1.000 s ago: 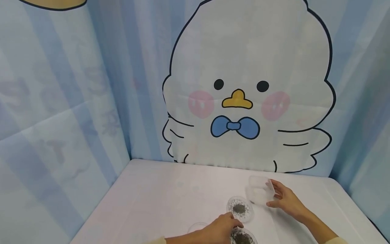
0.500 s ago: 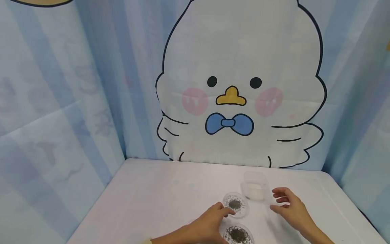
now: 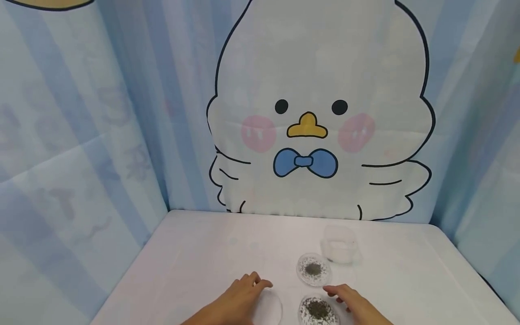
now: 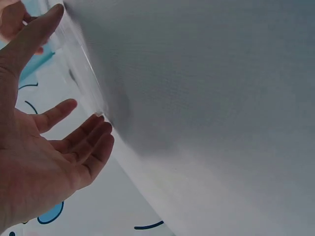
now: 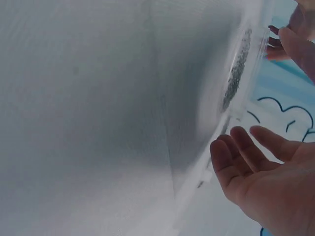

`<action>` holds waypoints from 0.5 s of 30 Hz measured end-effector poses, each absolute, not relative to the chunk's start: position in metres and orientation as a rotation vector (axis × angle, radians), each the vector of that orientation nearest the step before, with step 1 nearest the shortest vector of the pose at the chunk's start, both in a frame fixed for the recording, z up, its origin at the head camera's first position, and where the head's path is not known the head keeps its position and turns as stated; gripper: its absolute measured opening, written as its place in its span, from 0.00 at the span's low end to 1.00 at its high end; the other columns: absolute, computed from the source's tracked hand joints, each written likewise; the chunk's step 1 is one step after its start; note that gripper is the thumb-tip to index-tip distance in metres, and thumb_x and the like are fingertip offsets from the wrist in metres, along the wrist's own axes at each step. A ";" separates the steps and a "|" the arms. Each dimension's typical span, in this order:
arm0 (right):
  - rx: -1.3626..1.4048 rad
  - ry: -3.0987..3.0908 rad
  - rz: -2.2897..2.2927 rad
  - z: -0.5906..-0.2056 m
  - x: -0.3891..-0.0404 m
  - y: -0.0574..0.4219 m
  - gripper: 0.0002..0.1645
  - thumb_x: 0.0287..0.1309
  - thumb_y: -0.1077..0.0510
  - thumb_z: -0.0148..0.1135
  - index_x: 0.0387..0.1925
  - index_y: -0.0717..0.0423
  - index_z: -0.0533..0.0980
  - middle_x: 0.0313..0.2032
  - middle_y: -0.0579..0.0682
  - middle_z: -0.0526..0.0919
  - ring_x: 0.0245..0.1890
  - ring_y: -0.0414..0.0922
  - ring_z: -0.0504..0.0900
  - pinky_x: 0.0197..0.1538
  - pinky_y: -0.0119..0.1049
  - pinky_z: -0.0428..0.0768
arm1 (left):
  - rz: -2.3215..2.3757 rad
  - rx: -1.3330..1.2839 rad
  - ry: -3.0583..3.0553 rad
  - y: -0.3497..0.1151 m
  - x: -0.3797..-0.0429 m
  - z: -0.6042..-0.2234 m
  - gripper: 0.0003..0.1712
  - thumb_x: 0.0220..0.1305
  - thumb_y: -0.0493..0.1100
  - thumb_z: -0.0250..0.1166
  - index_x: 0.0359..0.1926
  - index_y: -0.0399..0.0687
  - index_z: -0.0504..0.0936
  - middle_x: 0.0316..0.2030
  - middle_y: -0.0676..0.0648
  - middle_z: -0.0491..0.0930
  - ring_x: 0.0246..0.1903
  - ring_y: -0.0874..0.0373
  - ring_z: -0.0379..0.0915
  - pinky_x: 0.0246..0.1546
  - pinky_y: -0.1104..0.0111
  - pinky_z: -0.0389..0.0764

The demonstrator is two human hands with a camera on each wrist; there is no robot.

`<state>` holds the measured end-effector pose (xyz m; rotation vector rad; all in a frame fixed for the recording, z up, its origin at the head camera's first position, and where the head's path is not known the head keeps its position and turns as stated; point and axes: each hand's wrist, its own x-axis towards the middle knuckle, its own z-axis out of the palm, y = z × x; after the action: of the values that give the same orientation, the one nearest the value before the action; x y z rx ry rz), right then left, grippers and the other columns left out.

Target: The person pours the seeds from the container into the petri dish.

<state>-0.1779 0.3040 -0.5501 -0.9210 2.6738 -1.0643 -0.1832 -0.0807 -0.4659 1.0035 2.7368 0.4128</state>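
Observation:
My left hand (image 3: 239, 298) reaches over the near-left part of a clear round dish or lid (image 3: 280, 309), thumb and fingers spread about its edge. In the left wrist view its fingertips are right at the clear rim. My right hand (image 3: 352, 303) is beside the nearer round clear dish (image 3: 318, 310), which holds white material with dark granules heaped in the middle. Its fingers are loosely bent at that dish's edge, with nothing pinched. A second such dish (image 3: 313, 270) sits just behind. The right wrist view shows the dark granules (image 5: 237, 71) through the dish's side.
Behind the dishes stands a clear plastic box (image 3: 340, 246). All of these are on a white table (image 3: 195, 253) with rounded far corners. A curtain (image 3: 191, 113) with a cartoon bird rises directly behind the table and along both sides.
My right hand has let go of the clear box and come back toward the nearer dish. My left hand has moved left, from the granule dishes to the clear round dish or lid.

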 end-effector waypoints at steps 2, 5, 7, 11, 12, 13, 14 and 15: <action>-0.966 2.699 -1.013 -0.558 -0.183 0.302 0.54 0.55 0.42 0.79 0.78 0.37 0.60 0.60 0.46 0.76 0.54 0.31 0.75 0.46 0.34 0.81 | 0.411 1.019 2.762 -0.084 -0.179 -0.464 0.54 0.38 0.67 0.86 0.66 0.58 0.74 0.47 0.58 0.71 0.43 0.67 0.66 0.41 0.71 0.73; -0.955 2.715 -0.934 -0.557 -0.187 0.297 0.53 0.55 0.39 0.78 0.76 0.49 0.64 0.58 0.49 0.77 0.51 0.31 0.75 0.46 0.36 0.81 | 0.473 1.041 2.758 -0.085 -0.173 -0.459 0.52 0.39 0.66 0.86 0.64 0.55 0.74 0.46 0.58 0.72 0.44 0.68 0.66 0.44 0.71 0.73; -0.898 2.708 -0.904 -0.552 -0.187 0.291 0.51 0.56 0.39 0.78 0.72 0.56 0.68 0.56 0.50 0.78 0.48 0.31 0.74 0.44 0.37 0.81 | 0.505 1.063 2.751 -0.085 -0.171 -0.456 0.50 0.41 0.66 0.85 0.62 0.55 0.74 0.47 0.58 0.72 0.45 0.68 0.66 0.45 0.71 0.73; -0.846 2.662 -0.908 -0.533 -0.182 0.280 0.45 0.59 0.41 0.76 0.66 0.65 0.72 0.52 0.50 0.78 0.45 0.32 0.75 0.42 0.37 0.80 | 0.513 1.065 2.747 -0.087 -0.173 -0.460 0.52 0.41 0.69 0.84 0.63 0.56 0.73 0.48 0.59 0.74 0.46 0.69 0.66 0.47 0.69 0.74; -0.843 2.650 -0.916 -0.526 -0.180 0.276 0.44 0.59 0.41 0.76 0.65 0.66 0.72 0.51 0.51 0.78 0.44 0.33 0.75 0.42 0.37 0.80 | 0.507 1.058 2.755 -0.089 -0.174 -0.463 0.53 0.40 0.71 0.83 0.63 0.57 0.72 0.48 0.59 0.74 0.47 0.69 0.67 0.47 0.69 0.74; -0.839 2.637 -0.922 -0.517 -0.177 0.272 0.43 0.60 0.42 0.76 0.65 0.67 0.72 0.51 0.51 0.78 0.44 0.33 0.75 0.42 0.37 0.80 | 0.512 1.036 2.752 -0.090 -0.174 -0.463 0.53 0.39 0.72 0.83 0.64 0.58 0.72 0.49 0.59 0.74 0.47 0.69 0.67 0.49 0.67 0.75; -0.839 2.627 -0.924 -0.508 -0.174 0.269 0.43 0.60 0.43 0.76 0.64 0.68 0.73 0.50 0.51 0.78 0.43 0.34 0.75 0.42 0.37 0.80 | 0.526 1.013 2.747 -0.093 -0.175 -0.465 0.54 0.39 0.73 0.82 0.64 0.60 0.71 0.49 0.60 0.74 0.47 0.69 0.67 0.50 0.66 0.76; -0.838 2.618 -0.923 -0.500 -0.171 0.265 0.43 0.60 0.43 0.76 0.63 0.70 0.73 0.50 0.51 0.77 0.43 0.35 0.76 0.42 0.37 0.80 | 0.543 0.998 2.742 -0.095 -0.176 -0.464 0.54 0.39 0.73 0.82 0.65 0.61 0.71 0.50 0.60 0.74 0.48 0.69 0.68 0.51 0.65 0.76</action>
<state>-0.1715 0.2651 -0.4999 -0.8380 2.6176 -0.9231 -0.1757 -0.0948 -0.4643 0.9980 2.7418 0.5427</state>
